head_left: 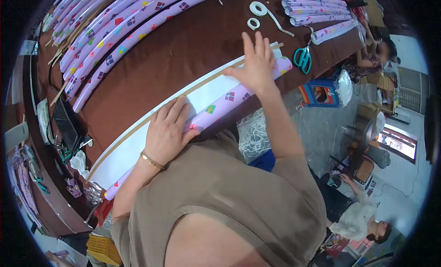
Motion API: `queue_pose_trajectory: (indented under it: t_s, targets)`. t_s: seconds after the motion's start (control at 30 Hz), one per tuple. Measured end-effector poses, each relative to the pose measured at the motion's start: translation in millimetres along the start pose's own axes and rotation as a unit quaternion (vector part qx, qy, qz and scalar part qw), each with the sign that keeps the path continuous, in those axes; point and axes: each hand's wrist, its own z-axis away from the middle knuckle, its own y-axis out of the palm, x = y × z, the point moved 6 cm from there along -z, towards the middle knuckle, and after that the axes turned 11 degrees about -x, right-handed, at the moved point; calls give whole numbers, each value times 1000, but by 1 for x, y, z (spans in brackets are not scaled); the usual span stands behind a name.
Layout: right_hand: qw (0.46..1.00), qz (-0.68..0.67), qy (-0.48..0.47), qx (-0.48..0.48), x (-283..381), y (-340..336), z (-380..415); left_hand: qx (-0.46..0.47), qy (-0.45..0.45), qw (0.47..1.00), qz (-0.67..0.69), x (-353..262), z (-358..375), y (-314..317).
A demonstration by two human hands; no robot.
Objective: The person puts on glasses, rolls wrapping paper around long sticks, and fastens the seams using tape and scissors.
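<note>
A long purple patterned roll of paper lies along the table's near edge, its white inner side unrolled beyond it. A tan strip runs along the far edge of the white part. My left hand, with a bracelet at the wrist, rests flat on the white part and the roll, fingers extended. Near the roll's right end, my right hand has its fingers spread and thumb out, over the paper; whether it touches is not clear.
Teal scissors and white tape rolls lie on the brown tablecloth. Finished-looking purple rolls are at the upper left, more at the upper right. A black case lies left. People are at the right.
</note>
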Motion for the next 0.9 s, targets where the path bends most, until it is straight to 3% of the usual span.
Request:
queue_pose_trajectory:
  t_s: [0.43, 0.5, 0.57, 0.67, 0.7, 0.73, 0.77, 0.8, 0.9]
  targets:
    - [972, 146, 170, -76, -135, -25, -53, -1, -8, 1000, 1, 1, 0, -1]
    - [955, 225, 139, -134, -137, -33, -55, -11, -10, 1000, 20, 1, 0, -2]
    - [972, 150, 93, -157, -129, -26, -49, -14, -27, 999, 28, 2, 0, -2]
    - [983, 160, -22, -90, -76, -19, -39, -57, -16, 996, 64, 2, 8, -5]
    - [977, 155, -108, -98, -76, -12, -44, -13, -29, 997, 70, 6, 12, -2]
    - [969, 184, -124, -106, -67, -17, -45, -31, -12, 997, 63, 8, 18, 1]
    - [968, 180, -118, -130, -81, -12, -46, -48, 8, 997, 58, 11, 24, 2]
    - [983, 164, -57, -57, -106, 5, -55, -41, 16, 998, 49, 14, 30, -1]
    - [986, 165, -17, -31, -129, 14, -63, -36, -7, 998, 48, 25, 50, -13]
